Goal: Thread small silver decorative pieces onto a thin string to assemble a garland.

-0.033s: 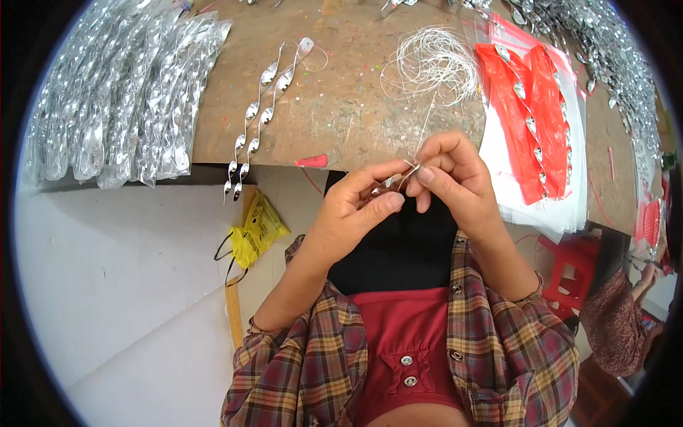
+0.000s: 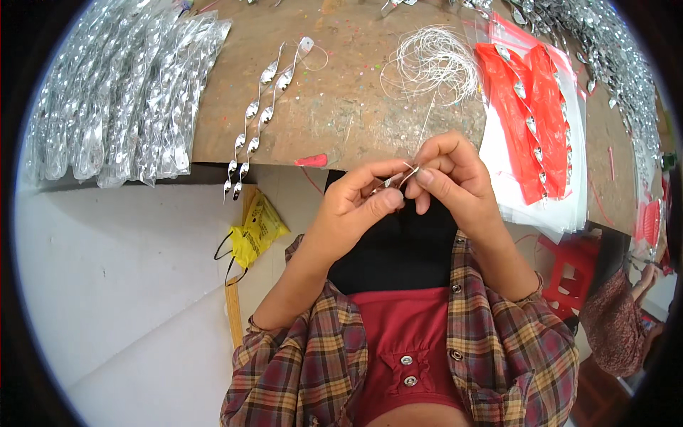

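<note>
My left hand is closed around a silver twisted strip; only a short shiny piece shows between its fingers. At the strip's end, my right hand pinches a thin white string between thumb and forefinger. The string runs up to a loose tangled bundle of white string on the table. Both hands' fingertips meet just off the table's front edge, and the exact join of string and strip is partly hidden. Two silver twisted strips lie to the left, their lower ends over the edge.
Clear bags of silver twisted strips cover the table's left side. Right of me lie red film with silver strips and clear plastic sheets. Loose silver strips are heaped far right. A yellow bag hangs below; another person is at right.
My fingers have shifted very slightly at the strip's end. Nothing else has visibly moved.
</note>
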Motion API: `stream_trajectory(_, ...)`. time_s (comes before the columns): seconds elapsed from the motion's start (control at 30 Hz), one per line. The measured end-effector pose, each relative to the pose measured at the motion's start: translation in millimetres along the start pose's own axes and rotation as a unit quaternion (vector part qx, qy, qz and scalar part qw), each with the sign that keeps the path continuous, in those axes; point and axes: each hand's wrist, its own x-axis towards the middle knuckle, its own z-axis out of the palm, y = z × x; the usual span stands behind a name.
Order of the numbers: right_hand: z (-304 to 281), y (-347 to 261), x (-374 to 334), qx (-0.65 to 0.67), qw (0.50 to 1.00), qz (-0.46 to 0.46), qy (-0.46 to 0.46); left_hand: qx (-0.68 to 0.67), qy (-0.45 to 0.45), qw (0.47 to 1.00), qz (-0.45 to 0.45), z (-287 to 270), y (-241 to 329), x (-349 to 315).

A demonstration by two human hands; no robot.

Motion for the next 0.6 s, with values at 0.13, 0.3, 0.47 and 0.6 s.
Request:
stream_trajectory(0.13,2,-1,-2,-0.01,1.0,-0.007,-0.023,-0.055,-0.003,0.998,0.0,1,10,9)
stream_trajectory(0.3,1,1,-1,-0.016,1.0,0.003,-0.014,-0.007,0.035,0.999,0.018,5,6,15)
stream_trajectory(0.47,-4,-1,1,-0.01,1.0,-0.009,0.013,0.031,0.06,0.996,0.057,7,-2,19)
stream_trajectory(0.6,-5,-8,3,-0.079,0.996,0.045,0.002,-0.059,0.033,0.997,0.049,7,-3,22)
